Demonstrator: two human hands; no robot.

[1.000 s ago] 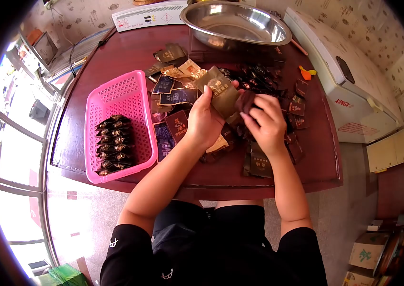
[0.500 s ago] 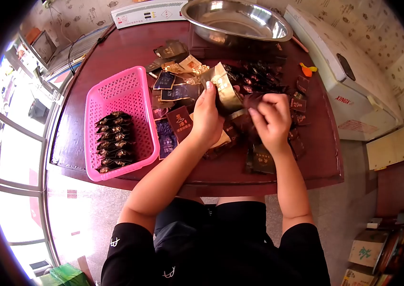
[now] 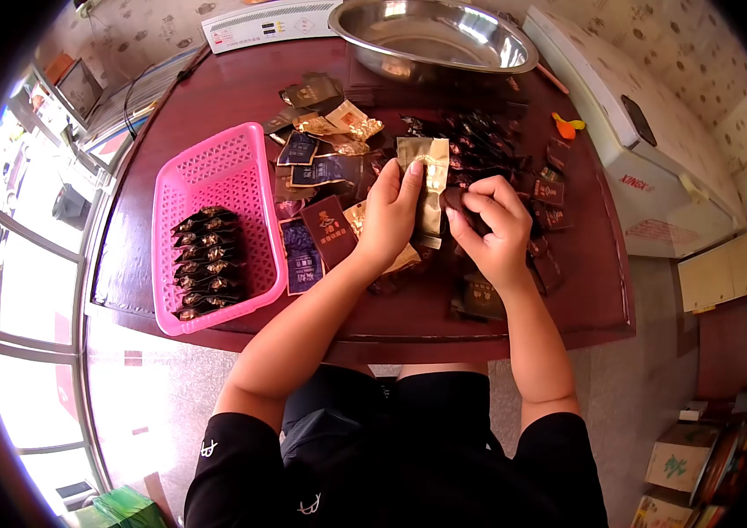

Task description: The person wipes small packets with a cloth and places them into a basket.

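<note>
My left hand holds a gold packet upright over the heap, thumb on its face. Between the thumb and fingers of my right hand is a small dark brown piece, close to the packet's right edge. A pink basket stands on the left with a row of dark packets in it. Around my hands lie a red-brown packet, blue packets, gold packets and dark shiny packets.
A steel basin sits at the back of the red table, beside a white device. An orange and yellow object lies at the right, near a white freezer with a phone on top.
The gold packet in my left hand has turned from tilted to upright and moved slightly right. My right hand has shifted a little, still with the dark piece.
</note>
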